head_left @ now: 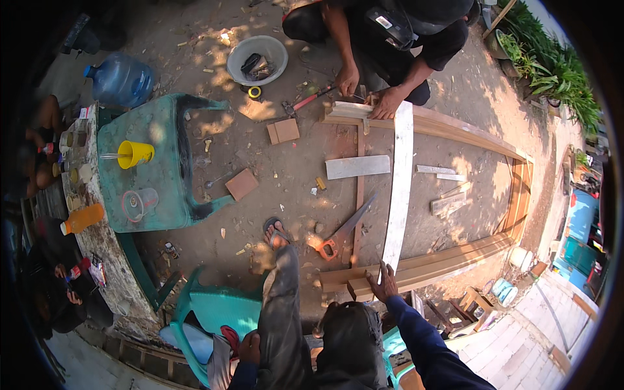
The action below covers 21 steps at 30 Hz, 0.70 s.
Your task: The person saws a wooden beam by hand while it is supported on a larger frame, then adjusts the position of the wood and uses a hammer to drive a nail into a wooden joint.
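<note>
My right hand (383, 285) lies with fingers spread on the near end of a long pale board (400, 175). This board bridges two sides of a brown wooden frame (442, 257) on the ground. At its far end, a crouching co-worker's hands (390, 103) are on the board and the frame corner. My left hand (249, 348) rests low beside my left leg, near a grey and red cloth (224, 354); its fingers are mostly hidden. A handsaw (344, 231) with an orange handle lies left of the board, near a short grey plank (357, 167).
Farther off are a red-handled hammer (305, 101), a tape measure (255, 93) and a grey basin (258, 52). Leftward stand a green plastic table (153, 182) with a yellow cup (136, 154), a teal chair (214, 305) and a blue water jug (122, 79). Wood offcuts (448, 204) lie inside the frame.
</note>
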### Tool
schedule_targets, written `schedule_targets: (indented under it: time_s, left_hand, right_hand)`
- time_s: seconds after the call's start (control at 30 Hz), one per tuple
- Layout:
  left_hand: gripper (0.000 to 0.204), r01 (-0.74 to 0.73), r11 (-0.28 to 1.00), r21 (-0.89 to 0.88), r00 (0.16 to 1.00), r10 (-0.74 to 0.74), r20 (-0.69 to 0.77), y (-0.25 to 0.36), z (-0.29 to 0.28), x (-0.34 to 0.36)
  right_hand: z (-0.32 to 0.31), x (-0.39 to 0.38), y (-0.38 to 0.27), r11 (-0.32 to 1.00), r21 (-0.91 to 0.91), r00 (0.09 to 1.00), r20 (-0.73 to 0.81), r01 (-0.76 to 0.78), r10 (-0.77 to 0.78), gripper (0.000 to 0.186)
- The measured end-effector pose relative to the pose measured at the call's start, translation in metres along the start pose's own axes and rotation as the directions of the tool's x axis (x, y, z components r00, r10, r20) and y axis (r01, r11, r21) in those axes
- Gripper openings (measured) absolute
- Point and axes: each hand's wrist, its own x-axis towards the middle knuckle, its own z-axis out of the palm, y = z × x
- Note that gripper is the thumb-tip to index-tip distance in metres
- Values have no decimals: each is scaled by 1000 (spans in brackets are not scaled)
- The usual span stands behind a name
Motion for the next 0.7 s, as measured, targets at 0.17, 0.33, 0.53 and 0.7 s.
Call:
schedule_targets:
  time_s: [0.17,0.33,0.53,0.7]
  left_hand:
    - [49,-402,913,70,908,408,-98,94,-59,-51]
    - [56,-404,895,188,914,387,122,141,-93,-74]
    - [19,-502,816,288,865,482,142,199,-96,-36]
    - [14,-341,833,436,907,414,-81,311,-99,-23]
  right_hand:
    - [-78,-53,-108,925,271,964,-81,265,-253,62]
    - [-150,-121,-174,913,269,943,43,306,-329,63]
    - [-121,-142,-140,897,92,861,252,433,-442,51]
    - [-143,-115,-128,910,5,892,196,415,-408,33]
